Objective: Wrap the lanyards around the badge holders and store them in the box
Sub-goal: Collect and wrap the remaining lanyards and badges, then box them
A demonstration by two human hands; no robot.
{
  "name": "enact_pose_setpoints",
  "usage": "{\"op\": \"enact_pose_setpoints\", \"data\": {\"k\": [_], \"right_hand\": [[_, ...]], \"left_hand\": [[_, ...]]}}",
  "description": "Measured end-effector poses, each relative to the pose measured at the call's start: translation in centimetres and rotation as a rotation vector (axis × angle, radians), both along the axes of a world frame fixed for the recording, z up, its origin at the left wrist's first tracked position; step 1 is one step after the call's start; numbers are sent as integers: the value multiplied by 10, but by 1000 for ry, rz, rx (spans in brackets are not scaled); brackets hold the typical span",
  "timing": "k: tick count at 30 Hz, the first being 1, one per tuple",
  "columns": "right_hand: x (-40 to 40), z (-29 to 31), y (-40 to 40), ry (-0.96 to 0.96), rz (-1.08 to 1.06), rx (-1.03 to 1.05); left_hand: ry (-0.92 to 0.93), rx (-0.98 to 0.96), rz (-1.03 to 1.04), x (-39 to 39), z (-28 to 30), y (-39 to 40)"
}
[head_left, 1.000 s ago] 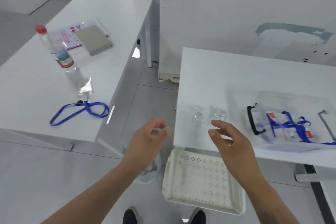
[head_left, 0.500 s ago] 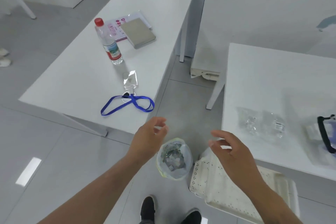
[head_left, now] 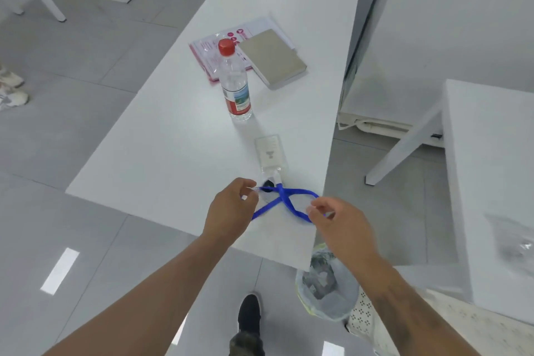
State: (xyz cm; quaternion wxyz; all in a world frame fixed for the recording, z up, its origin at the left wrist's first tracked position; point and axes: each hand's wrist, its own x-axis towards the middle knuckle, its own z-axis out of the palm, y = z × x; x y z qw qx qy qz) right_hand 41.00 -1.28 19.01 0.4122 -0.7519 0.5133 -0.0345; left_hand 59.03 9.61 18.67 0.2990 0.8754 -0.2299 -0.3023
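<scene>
Two hands are hovering over the blue lanyard (head_left: 284,204) near the tabletop's (head_left: 173,153) near right corner; the badge holder (head_left: 270,153) is lying just beyond. Left hand (head_left: 231,208) and right hand (head_left: 338,221) are loosely curled, each grip empty. Light and floppy, the strap looks best taken by its loop ends.

We cannot read any text here. The water bottle (head_left: 236,87) has a red and white label with a small picture, but its letters are too blurred. The pink leaflet (head_left: 215,52) under the grey notebook (head_left: 273,58) shows round signs and small lines, also not readable. The badge holder (head_left: 270,153) card carries only a faint mark.
</scene>
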Motion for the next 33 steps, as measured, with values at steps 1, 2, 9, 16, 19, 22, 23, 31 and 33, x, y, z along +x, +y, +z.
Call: {"op": "enact_pose_setpoints", "data": {"k": [1, 2, 9, 16, 19, 22, 23, 31, 33], "right_hand": [[19, -5, -3, 25, -6, -9], [35, -9, -6, 52, -6, -23], [116, -32, -22, 279, 20, -108], [141, -45, -28, 431, 119, -231], [129, -42, -31, 326, 121, -182], [111, -35, -33, 193, 142, -140], [105, -32, -35, 159, 159, -143], [83, 6, -42, -160, -25, -7], [81, 13, -40, -202, -123, 4]], "left_hand": [[2, -1, -19, 15, -3, -4], [7, 0, -32, 27, -6, -8], [46, -24, -99, 78, -25, -35], [114, 0, -118, 99, -39, -63], [224, 0, -48, 106, -42, -73], [396, -67, 136, 110, -39, -79], [428, -66, 168, 112, -36, -80], [1065, -10, 210, 128, 3, -57], [1092, -55, 194, 129, 14, -55]]}}
